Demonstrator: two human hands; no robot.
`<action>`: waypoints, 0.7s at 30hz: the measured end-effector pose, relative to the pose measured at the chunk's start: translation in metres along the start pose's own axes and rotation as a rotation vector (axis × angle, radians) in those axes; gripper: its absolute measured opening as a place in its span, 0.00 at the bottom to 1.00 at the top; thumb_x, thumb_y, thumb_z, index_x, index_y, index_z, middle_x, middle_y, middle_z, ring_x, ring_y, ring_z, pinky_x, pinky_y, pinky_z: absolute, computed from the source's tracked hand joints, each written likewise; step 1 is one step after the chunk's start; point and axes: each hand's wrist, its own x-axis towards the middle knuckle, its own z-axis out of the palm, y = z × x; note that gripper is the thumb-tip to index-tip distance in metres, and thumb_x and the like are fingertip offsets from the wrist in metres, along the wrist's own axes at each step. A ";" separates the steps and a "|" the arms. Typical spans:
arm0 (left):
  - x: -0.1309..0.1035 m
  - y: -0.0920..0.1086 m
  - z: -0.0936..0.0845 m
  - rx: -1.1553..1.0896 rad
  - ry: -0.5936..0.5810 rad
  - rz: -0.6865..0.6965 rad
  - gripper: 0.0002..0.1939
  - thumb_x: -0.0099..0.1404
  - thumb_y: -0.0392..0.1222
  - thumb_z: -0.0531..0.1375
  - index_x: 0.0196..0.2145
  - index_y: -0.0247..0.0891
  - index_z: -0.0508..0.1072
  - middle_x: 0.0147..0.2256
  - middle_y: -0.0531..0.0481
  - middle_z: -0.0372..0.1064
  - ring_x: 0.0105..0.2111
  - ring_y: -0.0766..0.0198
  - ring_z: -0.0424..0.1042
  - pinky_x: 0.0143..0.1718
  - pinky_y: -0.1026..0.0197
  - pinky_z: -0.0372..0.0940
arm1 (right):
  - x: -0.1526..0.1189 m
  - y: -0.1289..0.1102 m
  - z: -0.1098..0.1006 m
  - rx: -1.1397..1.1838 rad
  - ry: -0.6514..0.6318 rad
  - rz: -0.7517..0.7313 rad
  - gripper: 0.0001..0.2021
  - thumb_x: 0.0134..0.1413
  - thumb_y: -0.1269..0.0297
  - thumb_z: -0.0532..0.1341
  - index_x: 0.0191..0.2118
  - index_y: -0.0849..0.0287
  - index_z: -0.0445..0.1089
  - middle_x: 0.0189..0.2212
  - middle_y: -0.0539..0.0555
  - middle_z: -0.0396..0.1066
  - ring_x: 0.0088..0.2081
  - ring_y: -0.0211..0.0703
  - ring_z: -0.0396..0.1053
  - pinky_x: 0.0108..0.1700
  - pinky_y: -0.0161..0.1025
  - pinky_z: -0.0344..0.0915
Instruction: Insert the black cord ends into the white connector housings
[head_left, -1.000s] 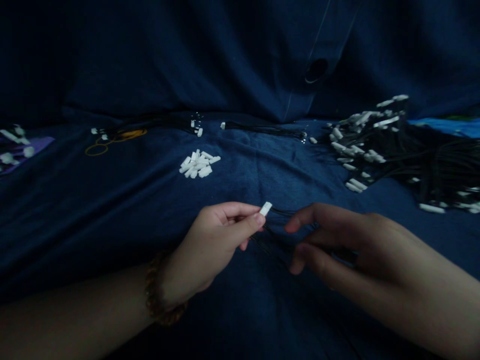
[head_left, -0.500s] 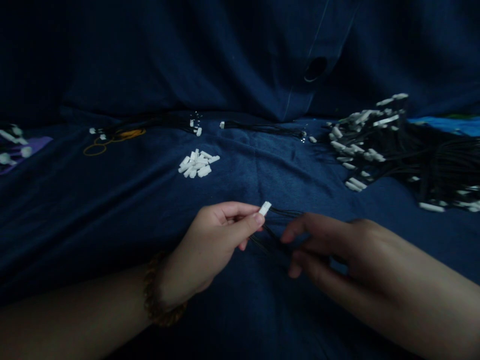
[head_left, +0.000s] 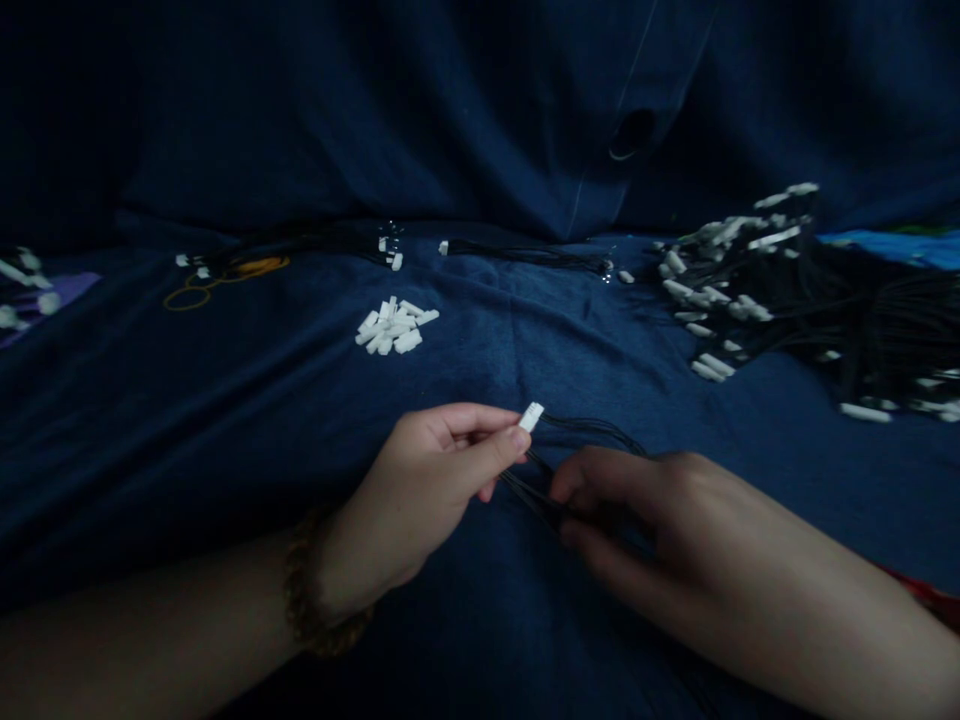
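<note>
Between thumb and fingers, my left hand pinches a small white connector. Thin black wires run from the connector toward the right. My right hand is closed around black wires just right of and below the connector; its fingertips are dim, and the wire ends are hidden. Beyond my hands lies a small pile of loose white connectors on the dark blue cloth.
A large heap of black cables with white connectors lies at the right. Two thin cable bundles lie further back, near yellow rubber bands. White connectors on something purple show at the left edge.
My right hand has lowered slightly and its fingers have closed on the wires. My left hand still holds the connector in nearly the same place. Something red now shows at the right edge.
</note>
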 end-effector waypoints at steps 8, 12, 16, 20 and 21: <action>-0.001 0.001 0.000 0.021 0.000 -0.007 0.08 0.54 0.41 0.61 0.31 0.36 0.74 0.26 0.53 0.68 0.21 0.73 0.58 0.21 0.69 0.53 | -0.001 0.000 0.000 0.079 0.005 -0.036 0.07 0.49 0.73 0.55 0.32 0.55 0.66 0.27 0.44 0.69 0.25 0.30 0.65 0.27 0.28 0.57; -0.002 0.002 0.001 0.015 0.005 -0.012 0.08 0.54 0.41 0.61 0.32 0.36 0.74 0.26 0.53 0.68 0.22 0.73 0.59 0.21 0.68 0.54 | -0.002 -0.001 0.002 0.047 0.037 -0.009 0.08 0.48 0.73 0.54 0.32 0.54 0.67 0.26 0.44 0.68 0.24 0.31 0.64 0.25 0.28 0.56; -0.003 0.001 0.001 0.016 0.008 -0.013 0.07 0.54 0.41 0.61 0.31 0.36 0.74 0.26 0.54 0.68 0.21 0.73 0.59 0.21 0.69 0.53 | -0.001 -0.001 0.006 0.044 0.043 -0.005 0.08 0.48 0.74 0.54 0.32 0.55 0.66 0.25 0.45 0.68 0.23 0.31 0.63 0.22 0.28 0.54; -0.003 0.001 0.001 0.013 0.010 -0.016 0.07 0.54 0.41 0.61 0.32 0.37 0.74 0.26 0.54 0.68 0.21 0.73 0.59 0.22 0.69 0.54 | 0.001 0.000 0.010 -0.003 0.036 -0.015 0.05 0.48 0.73 0.54 0.32 0.57 0.64 0.24 0.47 0.67 0.21 0.31 0.61 0.21 0.28 0.53; -0.003 0.001 0.001 0.013 0.007 -0.015 0.08 0.54 0.41 0.61 0.32 0.37 0.74 0.26 0.54 0.69 0.21 0.73 0.59 0.22 0.69 0.54 | 0.001 0.000 0.010 -0.007 0.031 -0.021 0.05 0.48 0.72 0.54 0.32 0.58 0.64 0.24 0.47 0.67 0.20 0.30 0.60 0.20 0.28 0.52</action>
